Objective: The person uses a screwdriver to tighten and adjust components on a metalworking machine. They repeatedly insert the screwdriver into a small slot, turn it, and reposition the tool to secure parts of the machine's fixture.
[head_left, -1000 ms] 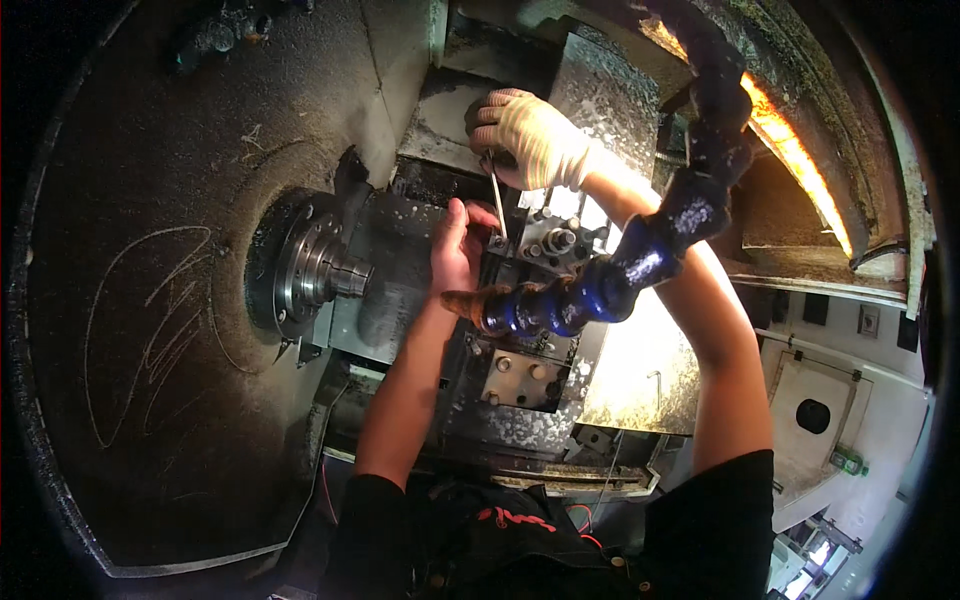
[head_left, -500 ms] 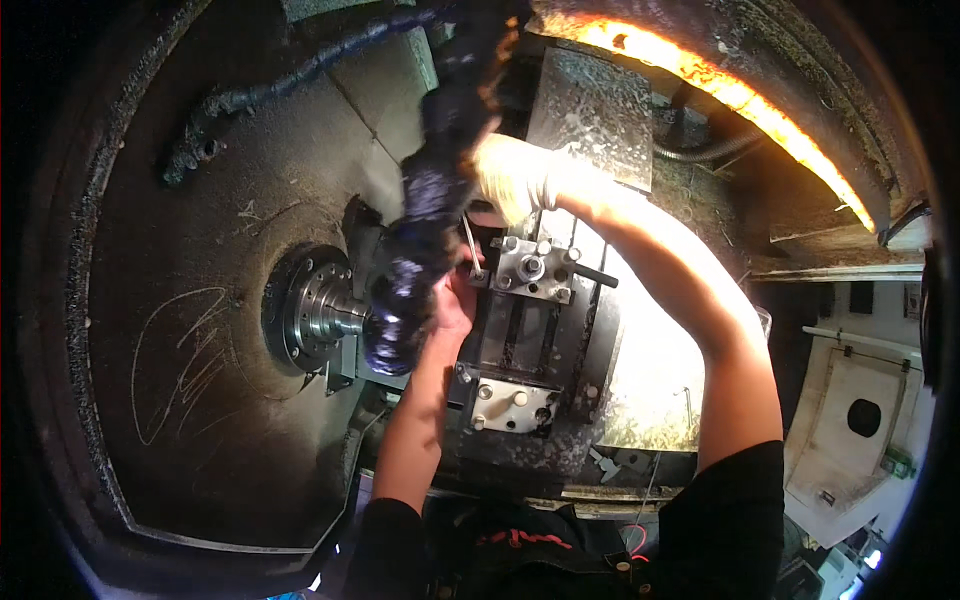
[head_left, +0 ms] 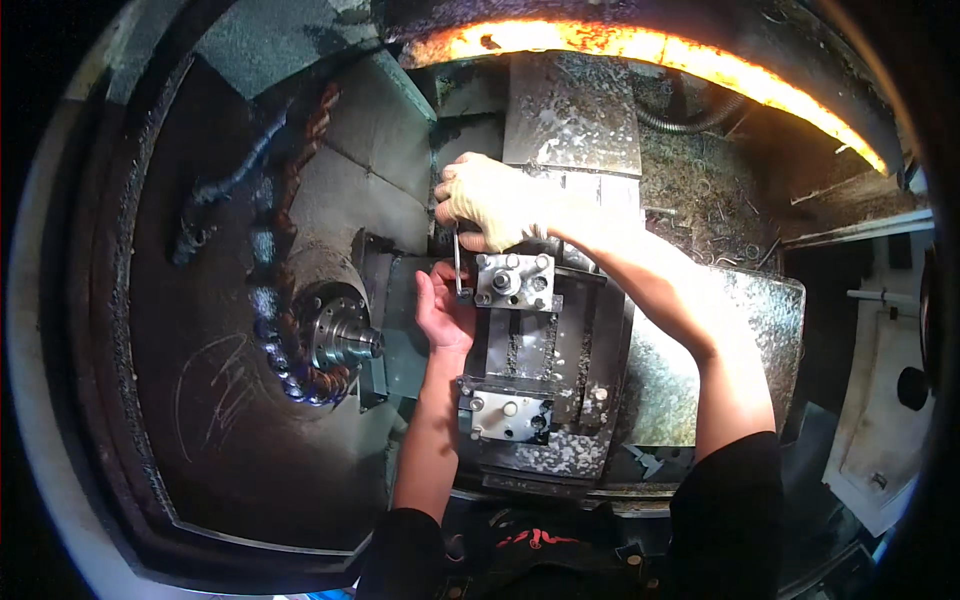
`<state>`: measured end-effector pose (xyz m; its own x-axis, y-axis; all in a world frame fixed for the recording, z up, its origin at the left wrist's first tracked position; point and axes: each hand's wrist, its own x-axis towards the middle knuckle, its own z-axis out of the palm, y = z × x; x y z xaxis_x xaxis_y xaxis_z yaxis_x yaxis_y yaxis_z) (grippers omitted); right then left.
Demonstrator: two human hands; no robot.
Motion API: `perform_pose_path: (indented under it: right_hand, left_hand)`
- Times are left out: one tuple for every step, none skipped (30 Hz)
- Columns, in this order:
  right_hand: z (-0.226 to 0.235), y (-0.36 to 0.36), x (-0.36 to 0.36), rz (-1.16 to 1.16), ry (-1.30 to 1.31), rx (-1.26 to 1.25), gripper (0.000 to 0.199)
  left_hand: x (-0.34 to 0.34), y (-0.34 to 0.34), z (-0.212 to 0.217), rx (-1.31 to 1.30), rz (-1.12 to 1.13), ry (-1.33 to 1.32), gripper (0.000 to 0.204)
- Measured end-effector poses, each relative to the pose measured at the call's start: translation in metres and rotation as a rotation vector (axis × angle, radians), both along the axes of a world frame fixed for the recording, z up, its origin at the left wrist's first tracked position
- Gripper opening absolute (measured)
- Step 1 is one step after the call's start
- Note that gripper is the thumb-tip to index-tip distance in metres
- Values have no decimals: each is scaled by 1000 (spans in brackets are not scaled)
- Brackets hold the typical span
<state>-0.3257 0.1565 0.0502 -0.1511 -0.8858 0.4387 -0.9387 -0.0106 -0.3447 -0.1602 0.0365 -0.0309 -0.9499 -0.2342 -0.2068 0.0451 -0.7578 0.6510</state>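
Observation:
My right hand (head_left: 490, 200), in a pale work glove, is closed round the upper end of a thin metal wrench (head_left: 458, 262). The wrench's lower end meets the left side of a bolted steel tool block (head_left: 530, 268). My bare left hand (head_left: 446, 308) is beside that block, just below and left of the wrench. Its palm is turned up, its thumb stands apart, and its fingers curl toward the block, with their tips partly hidden. Nearer to me is a second bolted block (head_left: 495, 415) on the same slide.
Left of my hands, a round metal spindle (head_left: 345, 335) sticks out from the dark wall. A twisted, ropelike dark strand (head_left: 265, 290) hangs before it. Metal chips (head_left: 700, 190) litter the far right. A grey caliper-shaped tool (head_left: 648, 460) lies near the front edge.
The view has shifted, and the twisted strand now appears farther left, uncovering my hands. The wrench stands more upright in the picture. My right hand still grips it.

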Motion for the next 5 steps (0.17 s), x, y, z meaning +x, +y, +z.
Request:
perform_pose_path:
  right_hand:
    - [1, 3, 0, -11, -5, -7, 22]
    - [2, 5, -1, -24, 4, 0, 22]
    - [4, 6, -2, -37, 13, 7, 22]
    - [2, 4, -1, -38, 15, 18, 21]
    - [0, 4, -3, -37, 4, 51, 22]
  left_hand:
    - [-1, 1, 1, -9, -29, 15, 51]
    - [-3, 1, 3, -30, -36, 10, 51]
    - [-5, 0, 4, -52, -43, 6, 51]
    - [-3, -1, 4, -68, -39, -5, 51]
    - [-1, -3, 5, -69, -40, -8, 51]
